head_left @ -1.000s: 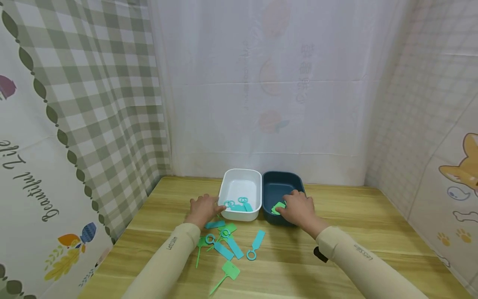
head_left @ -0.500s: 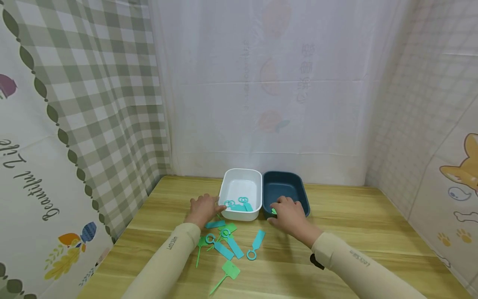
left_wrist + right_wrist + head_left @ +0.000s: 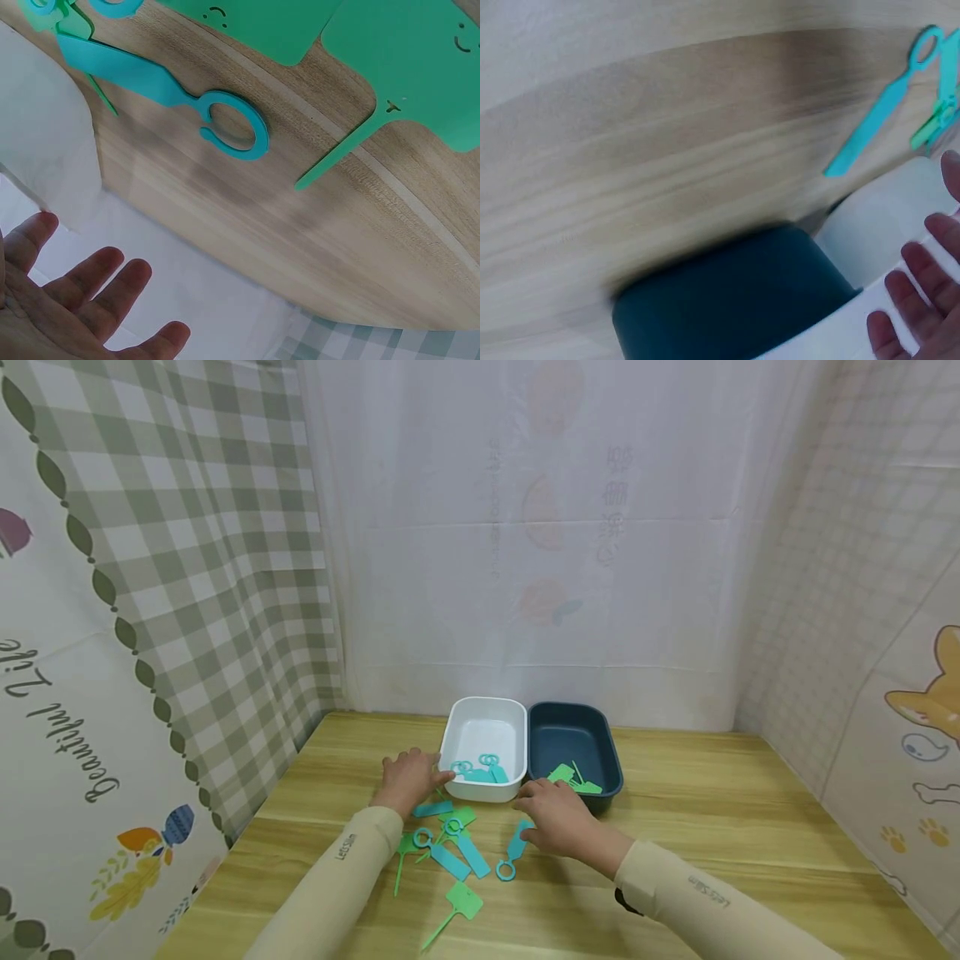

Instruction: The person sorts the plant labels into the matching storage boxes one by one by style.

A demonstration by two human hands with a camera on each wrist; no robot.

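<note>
My left hand [image 3: 408, 781] is at the near left corner of the white bin [image 3: 487, 793]; in the left wrist view its fingers [image 3: 124, 289] spread with nothing between them. My right hand [image 3: 558, 818] hovers in front of the navy bin [image 3: 570, 718], just right of a blue ring-ended tag [image 3: 517, 842]. Loosely bent and holding nothing, its fingers [image 3: 911, 300] show in the right wrist view. Several blue tags [image 3: 480, 775] lie in the white bin, and green tags [image 3: 562, 774] in the navy one.
On the table before the left forearm lies a loose cluster of blue tags [image 3: 450, 862] and green tags [image 3: 461, 817]. Nearer the front is a single green tag [image 3: 465, 902] with a thin tail. A white curtain [image 3: 480, 610] hangs behind the bins.
My right hand has let go of a green tag in the navy bin, then come out leftward and toward me over the table. The left hand has stayed put.
</note>
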